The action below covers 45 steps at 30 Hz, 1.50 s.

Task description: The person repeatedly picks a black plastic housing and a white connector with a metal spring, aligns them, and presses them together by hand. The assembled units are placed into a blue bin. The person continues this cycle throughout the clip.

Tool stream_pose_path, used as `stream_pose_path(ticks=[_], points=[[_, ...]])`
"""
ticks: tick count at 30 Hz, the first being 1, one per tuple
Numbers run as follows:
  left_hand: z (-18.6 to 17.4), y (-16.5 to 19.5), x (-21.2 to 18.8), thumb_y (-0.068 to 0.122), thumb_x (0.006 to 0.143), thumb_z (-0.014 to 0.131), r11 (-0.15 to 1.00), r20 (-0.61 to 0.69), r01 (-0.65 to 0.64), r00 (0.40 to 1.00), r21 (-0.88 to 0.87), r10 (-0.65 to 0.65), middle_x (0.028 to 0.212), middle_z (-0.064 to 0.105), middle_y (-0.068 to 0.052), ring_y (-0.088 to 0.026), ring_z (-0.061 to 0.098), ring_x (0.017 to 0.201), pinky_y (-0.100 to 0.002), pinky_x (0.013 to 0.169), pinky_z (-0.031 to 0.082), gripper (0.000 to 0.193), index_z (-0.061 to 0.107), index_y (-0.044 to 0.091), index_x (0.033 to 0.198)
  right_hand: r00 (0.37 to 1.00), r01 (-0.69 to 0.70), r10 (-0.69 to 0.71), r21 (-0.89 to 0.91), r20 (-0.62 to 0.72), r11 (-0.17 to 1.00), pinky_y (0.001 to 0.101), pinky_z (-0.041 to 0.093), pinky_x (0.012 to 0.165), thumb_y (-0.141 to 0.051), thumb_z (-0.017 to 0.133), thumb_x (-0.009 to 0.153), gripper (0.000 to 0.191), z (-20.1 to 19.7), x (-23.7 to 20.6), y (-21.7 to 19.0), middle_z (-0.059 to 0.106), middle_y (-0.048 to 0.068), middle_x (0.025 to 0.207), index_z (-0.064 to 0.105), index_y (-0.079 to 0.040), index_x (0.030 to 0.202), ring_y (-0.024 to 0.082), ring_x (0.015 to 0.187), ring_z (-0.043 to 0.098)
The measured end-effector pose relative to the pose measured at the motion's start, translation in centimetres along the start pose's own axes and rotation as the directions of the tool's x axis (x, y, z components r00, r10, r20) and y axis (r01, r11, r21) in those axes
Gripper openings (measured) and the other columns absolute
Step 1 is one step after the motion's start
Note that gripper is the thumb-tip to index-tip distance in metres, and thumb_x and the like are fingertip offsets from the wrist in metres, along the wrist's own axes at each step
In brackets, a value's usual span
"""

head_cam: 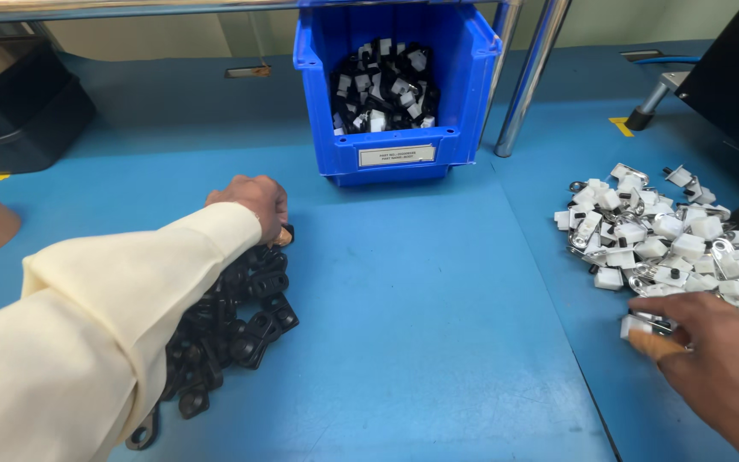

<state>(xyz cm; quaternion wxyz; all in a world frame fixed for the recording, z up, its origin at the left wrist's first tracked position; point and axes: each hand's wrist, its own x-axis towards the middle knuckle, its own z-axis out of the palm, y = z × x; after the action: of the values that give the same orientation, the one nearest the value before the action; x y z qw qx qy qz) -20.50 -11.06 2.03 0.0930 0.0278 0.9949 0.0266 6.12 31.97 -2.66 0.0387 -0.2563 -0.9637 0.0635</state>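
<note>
Holding black-and-white parts, blue bin [397,158] stands beyond left hand [251,203].

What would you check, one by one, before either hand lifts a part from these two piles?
1. Left hand on the black parts pile: ok, it rests at the far end.
2. Left hand's grip on a part: cannot tell, fingers curl under.
3. Right hand at the white and metal parts pile: ok, fingertips touch a near piece.
4. Piles kept apart: ok, bare blue mat between.
5. Blue bin within reach: ok, directly ahead, partly filled.
</note>
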Motion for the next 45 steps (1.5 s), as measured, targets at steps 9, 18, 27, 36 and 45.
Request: stream_pose_path(ticks=[9,18,27,36,45], points=[[-0.1,5.6,-6.2,0.024,0.068,0.092,0.811,-0.123,-0.107,0.991,-0.575,0.044,0.088,0.079,-0.009,-0.020,0.077,0.082,-0.035,0.084,0.062,0.031,0.079,0.016,0.095,0.961,0.267,-0.273,-0.123,-0.033,0.956,0.0317,0.062,0.085,-0.033,0.077,0.082,0.033,0.5,2.4,0.8,0.077,-0.002,0.109,0.079,-0.026,0.114,0.017,0.093,0.077],[3.8,10.8,-11.6,0.009,0.082,0.079,0.415,0.271,0.267,0.961,-0.870,-0.049,0.087,0.080,-0.011,-0.017,0.076,0.065,-0.030,0.058,0.063,0.014,0.075,0.007,0.095,0.975,0.189,-0.154,-0.233,0.162,0.954,0.0290,0.062,0.087,-0.050,0.076,0.083,0.059,-1.3,0.4,-5.0,0.075,-0.001,0.114,0.068,-0.028,0.137,0.016,0.095,0.077],[3.0,11.9,-13.0,0.001,0.090,0.068,0.517,0.324,0.288,0.946,-0.806,-0.022,0.094,0.077,-0.011,-0.019,0.078,0.071,-0.032,0.063,0.065,0.010,0.066,0.005,0.099,0.993,0.108,-0.095,-0.206,0.074,0.973,0.0354,0.062,0.084,-0.035,0.066,0.091,0.058,-0.7,0.7,-5.2,0.077,-0.001,0.116,0.060,-0.033,0.148,0.018,0.096,0.076],[2.3,12.1,-14.8,0.021,0.088,0.078,0.858,0.183,0.113,0.983,-0.502,-0.023,0.107,0.073,-0.010,-0.029,0.072,0.099,-0.042,0.087,0.062,0.020,0.070,0.011,0.103,0.990,0.110,-0.089,-0.205,0.106,0.973,0.0351,0.061,0.083,-0.042,0.070,0.091,0.047,-3.0,0.2,-8.0,0.077,0.002,0.105,0.066,-0.029,0.136,0.020,0.092,0.075],[2.4,11.7,-15.3,0.014,0.089,0.074,0.726,0.229,0.204,0.971,-0.657,-0.066,0.074,0.076,-0.009,-0.019,0.076,0.068,-0.036,0.073,0.061,0.014,0.066,0.008,0.100,0.795,0.603,-0.529,0.285,-0.296,0.746,0.0393,0.058,0.084,-0.020,0.072,0.084,0.036,1.0,-1.6,-14.0,0.077,0.011,0.110,0.072,-0.016,0.119,0.028,0.099,0.073]])
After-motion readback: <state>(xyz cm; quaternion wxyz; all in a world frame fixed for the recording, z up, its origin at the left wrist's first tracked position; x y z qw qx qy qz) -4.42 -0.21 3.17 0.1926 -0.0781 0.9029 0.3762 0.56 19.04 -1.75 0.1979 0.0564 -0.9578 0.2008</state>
